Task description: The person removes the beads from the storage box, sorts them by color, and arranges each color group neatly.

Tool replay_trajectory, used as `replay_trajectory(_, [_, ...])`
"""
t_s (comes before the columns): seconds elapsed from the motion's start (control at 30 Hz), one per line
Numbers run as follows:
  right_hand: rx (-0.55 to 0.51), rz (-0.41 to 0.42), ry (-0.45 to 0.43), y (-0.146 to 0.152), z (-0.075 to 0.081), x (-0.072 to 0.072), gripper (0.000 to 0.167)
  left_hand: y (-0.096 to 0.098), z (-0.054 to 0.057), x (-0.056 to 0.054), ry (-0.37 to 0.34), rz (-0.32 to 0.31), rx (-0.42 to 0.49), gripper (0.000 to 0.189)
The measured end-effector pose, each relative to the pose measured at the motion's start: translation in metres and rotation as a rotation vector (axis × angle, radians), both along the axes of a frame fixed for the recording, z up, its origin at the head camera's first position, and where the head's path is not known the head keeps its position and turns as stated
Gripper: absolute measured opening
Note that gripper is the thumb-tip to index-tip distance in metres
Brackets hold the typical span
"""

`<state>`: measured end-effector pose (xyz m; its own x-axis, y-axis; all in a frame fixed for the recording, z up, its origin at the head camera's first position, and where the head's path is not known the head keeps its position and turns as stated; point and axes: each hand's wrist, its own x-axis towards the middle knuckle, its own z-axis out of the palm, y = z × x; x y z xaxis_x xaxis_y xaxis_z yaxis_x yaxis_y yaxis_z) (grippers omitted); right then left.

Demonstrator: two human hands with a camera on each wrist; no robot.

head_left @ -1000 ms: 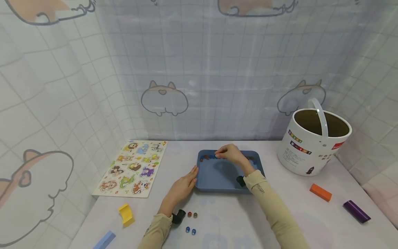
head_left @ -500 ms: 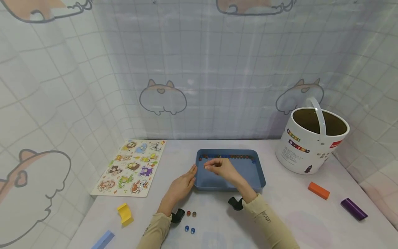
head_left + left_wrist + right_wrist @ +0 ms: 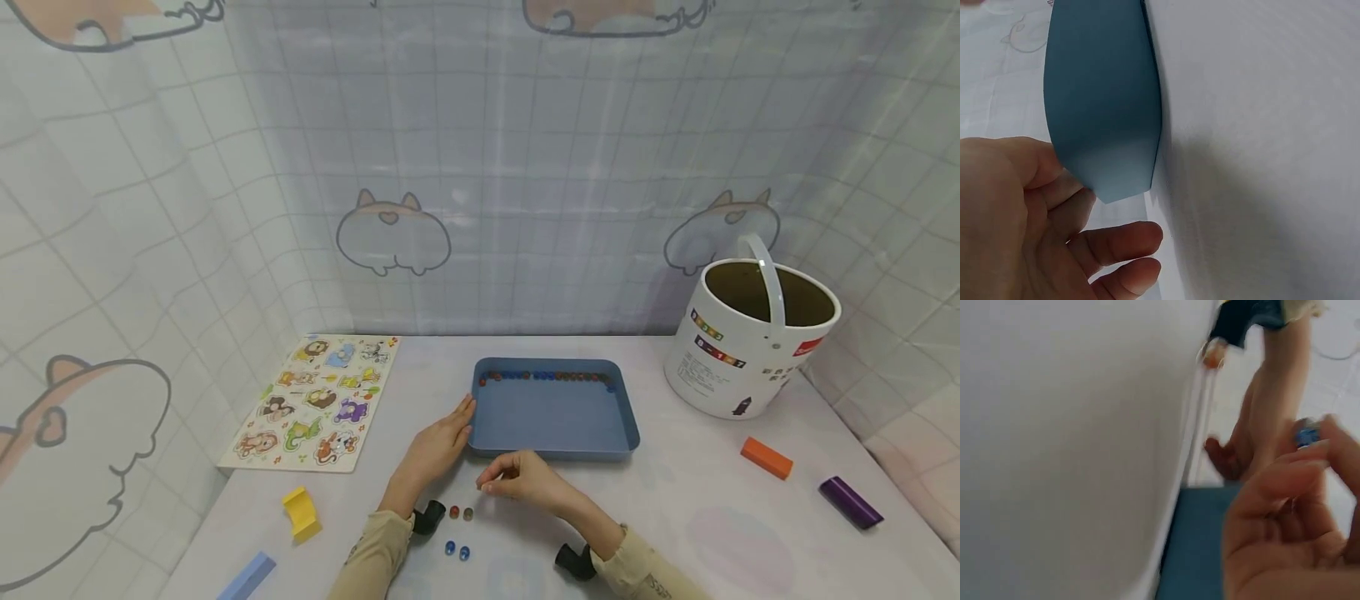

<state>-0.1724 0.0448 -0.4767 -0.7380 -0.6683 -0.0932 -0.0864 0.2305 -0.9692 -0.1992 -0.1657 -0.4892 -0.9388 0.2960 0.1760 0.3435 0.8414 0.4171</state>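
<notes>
Lying on the counter [image 3: 690,475], the blue tray [image 3: 555,421] has its long axis running left to right, with a row of beads [image 3: 550,376] along its far wall. The left hand [image 3: 437,446], fingers loosely extended, touches the tray's left wall. The right hand [image 3: 523,481], just before the near wall, pinches a blue bead [image 3: 1307,434]; 4 loose beads [image 3: 465,553] sit nearby.

This looks like a children's play corner screened off as a booth, in a home or a studio, which one cannot be told. Grid-patterned fabric [image 3: 483,150] printed with cartoon corgis hangs behind and beside a pale table [image 3: 697,508], which holds toys: an animal puzzle board [image 3: 321,400], blue glass marbles [image 3: 465,553] and a yellow arch block [image 3: 302,517].
</notes>
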Motion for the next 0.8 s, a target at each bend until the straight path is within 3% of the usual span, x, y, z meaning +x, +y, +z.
replay_trajectory(0.33, [0.016, 0.071, -0.056, -0.001, -0.019, 0.021, 0.015, 0.0, 0.002, 0.0, -0.024, 0.007, 0.014, 0.048])
replay_trajectory(0.53, [0.027, 0.035, 0.057, -0.003, -0.031, 0.035, 0.008, 0.0, 0.002, 0.0, -0.02, -0.006, 0.017, 0.048])
replay_trajectory(0.8, [0.028, 0.056, 0.149, -0.006, -0.035, 0.047, 0.01, 0.0, 0.001, 0.0, -0.03, -0.001, 0.031, 0.048])
